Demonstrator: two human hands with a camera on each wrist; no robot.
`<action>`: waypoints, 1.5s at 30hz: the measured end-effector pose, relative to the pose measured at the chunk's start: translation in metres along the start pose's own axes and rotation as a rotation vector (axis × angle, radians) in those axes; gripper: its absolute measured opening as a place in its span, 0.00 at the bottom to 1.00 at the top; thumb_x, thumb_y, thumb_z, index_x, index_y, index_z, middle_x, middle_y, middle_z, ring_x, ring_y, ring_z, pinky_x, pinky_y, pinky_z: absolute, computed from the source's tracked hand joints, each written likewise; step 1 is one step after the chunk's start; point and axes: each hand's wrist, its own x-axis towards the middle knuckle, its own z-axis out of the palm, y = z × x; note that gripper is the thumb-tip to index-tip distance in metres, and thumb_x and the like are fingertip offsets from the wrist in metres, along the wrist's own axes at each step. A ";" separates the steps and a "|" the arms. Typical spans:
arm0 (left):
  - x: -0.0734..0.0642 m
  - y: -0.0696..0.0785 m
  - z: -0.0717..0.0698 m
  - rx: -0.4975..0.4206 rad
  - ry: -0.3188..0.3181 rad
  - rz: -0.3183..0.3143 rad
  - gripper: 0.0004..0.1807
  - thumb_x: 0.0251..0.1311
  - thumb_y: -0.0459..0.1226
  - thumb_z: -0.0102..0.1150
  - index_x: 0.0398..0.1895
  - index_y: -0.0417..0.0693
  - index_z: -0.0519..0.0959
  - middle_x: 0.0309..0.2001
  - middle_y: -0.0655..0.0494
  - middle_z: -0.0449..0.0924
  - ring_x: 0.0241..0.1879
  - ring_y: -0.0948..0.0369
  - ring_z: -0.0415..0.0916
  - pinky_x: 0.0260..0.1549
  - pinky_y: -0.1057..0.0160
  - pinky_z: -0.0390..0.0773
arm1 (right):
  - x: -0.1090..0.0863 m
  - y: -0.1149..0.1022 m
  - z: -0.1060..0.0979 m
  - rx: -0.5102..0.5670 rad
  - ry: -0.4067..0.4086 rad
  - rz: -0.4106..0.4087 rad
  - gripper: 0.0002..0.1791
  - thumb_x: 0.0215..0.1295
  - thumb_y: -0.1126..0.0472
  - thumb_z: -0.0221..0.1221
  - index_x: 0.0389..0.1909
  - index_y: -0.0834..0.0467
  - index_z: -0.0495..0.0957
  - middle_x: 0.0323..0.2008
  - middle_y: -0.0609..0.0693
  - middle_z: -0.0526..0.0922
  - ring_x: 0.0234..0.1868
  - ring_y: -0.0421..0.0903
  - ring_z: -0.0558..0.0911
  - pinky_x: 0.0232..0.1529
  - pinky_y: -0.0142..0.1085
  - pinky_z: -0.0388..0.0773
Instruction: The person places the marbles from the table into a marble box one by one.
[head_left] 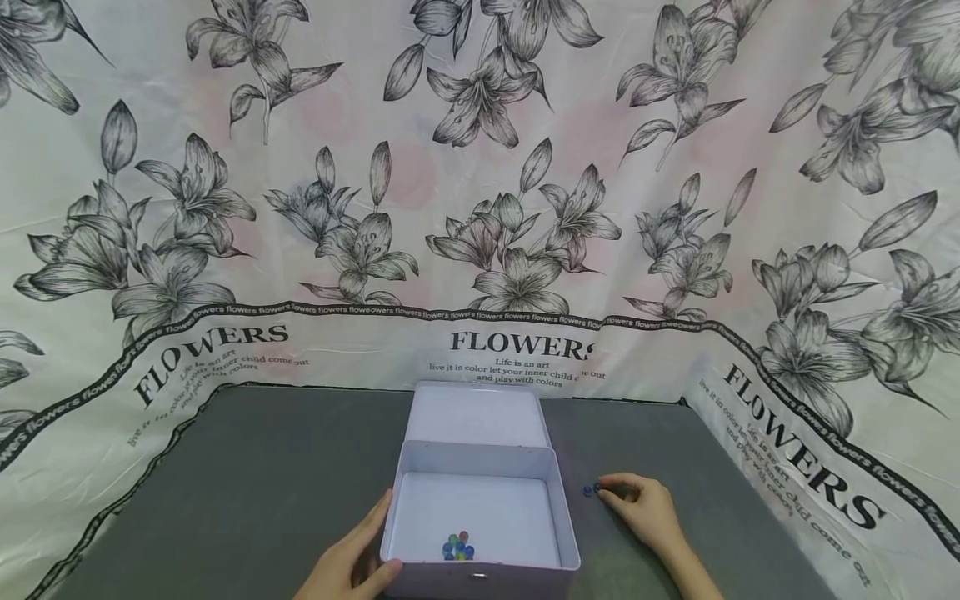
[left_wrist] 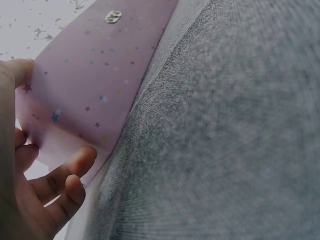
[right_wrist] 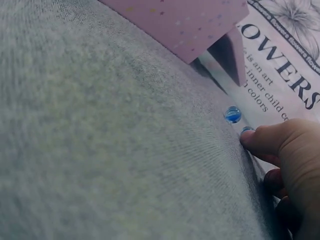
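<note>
A pink star-patterned box [left_wrist: 75, 90] with a pale inside lies open on the table, its lid [head_left: 476, 414] folded back. Several glass marbles [head_left: 457, 547] are gathered inside by the front wall. My left hand [head_left: 356, 554] holds the box's near left corner, thumb at the front edge and fingers along the side; some fingers stand off it in the left wrist view. To the right of the box, my right hand [head_left: 648, 508] pinches a blue marble [right_wrist: 247, 129] between thumb and finger, mostly hidden by the thumb. Another blue marble [right_wrist: 233, 115] lies just beside it on the table.
A grey cloth [head_left: 300, 467] covers the table. Behind it and along both sides hangs a white curtain [head_left: 517, 275] printed with flowers and lettering. A small metal clasp [left_wrist: 113, 17] sits on the box's front.
</note>
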 end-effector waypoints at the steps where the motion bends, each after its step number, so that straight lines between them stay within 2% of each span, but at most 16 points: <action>1: 0.000 0.000 0.000 0.002 0.000 -0.001 0.46 0.71 0.46 0.67 0.84 0.40 0.56 0.79 0.32 0.59 0.23 0.74 0.65 0.22 0.69 0.72 | 0.000 0.000 0.000 -0.001 0.005 -0.003 0.09 0.58 0.65 0.77 0.40 0.53 0.92 0.25 0.40 0.87 0.12 0.34 0.64 0.15 0.29 0.61; 8: -0.001 0.002 0.000 -0.004 -0.002 -0.034 0.46 0.71 0.47 0.67 0.85 0.43 0.56 0.80 0.34 0.59 0.22 0.73 0.63 0.22 0.69 0.71 | -0.001 -0.003 0.003 -0.017 0.041 -0.051 0.09 0.57 0.64 0.78 0.39 0.53 0.92 0.25 0.40 0.87 0.12 0.31 0.65 0.15 0.29 0.62; 12: 0.000 0.003 -0.001 -0.003 -0.004 -0.057 0.46 0.71 0.48 0.67 0.85 0.45 0.56 0.80 0.35 0.59 0.23 0.73 0.63 0.22 0.69 0.71 | -0.001 -0.003 0.004 -0.024 0.063 -0.081 0.09 0.56 0.64 0.78 0.38 0.53 0.92 0.19 0.39 0.82 0.11 0.28 0.63 0.15 0.28 0.61; 15: 0.000 0.004 -0.001 -0.006 -0.005 -0.064 0.46 0.71 0.49 0.67 0.85 0.46 0.56 0.80 0.35 0.58 0.23 0.73 0.63 0.22 0.69 0.71 | -0.001 -0.004 0.003 -0.017 0.072 -0.071 0.09 0.56 0.63 0.78 0.38 0.53 0.92 0.12 0.38 0.74 0.11 0.27 0.61 0.15 0.27 0.60; 17: 0.000 0.004 0.000 -0.006 -0.003 -0.061 0.46 0.71 0.49 0.67 0.85 0.46 0.56 0.80 0.35 0.58 0.22 0.73 0.63 0.22 0.70 0.71 | -0.001 -0.005 0.001 0.002 0.073 -0.050 0.09 0.57 0.63 0.78 0.38 0.54 0.92 0.12 0.39 0.74 0.11 0.28 0.61 0.15 0.27 0.60; 20: 0.000 0.003 0.000 -0.004 0.001 -0.054 0.46 0.71 0.48 0.68 0.85 0.45 0.57 0.80 0.35 0.58 0.22 0.73 0.62 0.21 0.70 0.71 | -0.001 -0.007 -0.001 0.040 0.067 -0.012 0.09 0.58 0.63 0.77 0.40 0.55 0.92 0.16 0.43 0.82 0.11 0.30 0.63 0.15 0.28 0.61; 23: 0.000 0.004 0.001 -0.004 0.004 -0.057 0.46 0.71 0.48 0.68 0.85 0.45 0.57 0.80 0.35 0.58 0.22 0.73 0.62 0.21 0.70 0.71 | 0.001 -0.008 -0.005 0.072 0.053 0.016 0.09 0.61 0.63 0.76 0.42 0.57 0.92 0.26 0.47 0.89 0.11 0.32 0.63 0.14 0.28 0.61; 26: 0.000 0.004 0.001 -0.005 0.008 -0.059 0.46 0.71 0.48 0.68 0.85 0.46 0.57 0.80 0.34 0.59 0.22 0.73 0.62 0.21 0.70 0.71 | 0.004 -0.012 -0.008 0.087 0.056 0.023 0.09 0.63 0.61 0.75 0.43 0.57 0.92 0.31 0.49 0.91 0.12 0.32 0.64 0.14 0.30 0.62; 29: 0.000 0.003 0.001 0.001 0.013 -0.052 0.46 0.71 0.48 0.68 0.85 0.46 0.57 0.80 0.35 0.59 0.22 0.73 0.62 0.22 0.70 0.71 | 0.006 -0.020 -0.011 0.101 0.070 0.015 0.09 0.64 0.59 0.75 0.44 0.56 0.92 0.27 0.50 0.90 0.11 0.32 0.62 0.13 0.30 0.61; 33: -0.001 0.002 0.002 0.006 0.019 -0.037 0.46 0.70 0.47 0.68 0.84 0.44 0.57 0.80 0.35 0.60 0.22 0.73 0.64 0.22 0.70 0.72 | 0.006 -0.037 -0.016 0.127 0.077 -0.022 0.10 0.65 0.58 0.75 0.45 0.55 0.91 0.12 0.50 0.78 0.11 0.31 0.57 0.12 0.31 0.59; 35: -0.002 0.001 0.002 0.004 0.020 -0.031 0.46 0.70 0.47 0.69 0.84 0.43 0.58 0.79 0.34 0.61 0.23 0.73 0.65 0.22 0.69 0.72 | 0.005 -0.047 -0.018 0.145 0.078 -0.045 0.10 0.65 0.58 0.74 0.45 0.56 0.91 0.09 0.48 0.74 0.11 0.30 0.56 0.12 0.31 0.58; 42: -0.002 0.000 0.002 0.005 0.029 -0.012 0.45 0.70 0.45 0.69 0.84 0.41 0.58 0.78 0.33 0.62 0.23 0.74 0.66 0.22 0.69 0.73 | 0.003 -0.079 -0.027 0.235 0.117 -0.070 0.09 0.66 0.62 0.74 0.45 0.60 0.91 0.17 0.43 0.81 0.13 0.32 0.60 0.12 0.32 0.59; 45: -0.001 0.000 0.002 0.006 0.030 -0.006 0.45 0.70 0.45 0.69 0.84 0.41 0.58 0.78 0.33 0.62 0.23 0.73 0.66 0.22 0.69 0.73 | 0.002 -0.087 -0.030 0.241 0.124 -0.080 0.09 0.66 0.63 0.73 0.45 0.60 0.90 0.14 0.42 0.77 0.13 0.32 0.60 0.12 0.32 0.58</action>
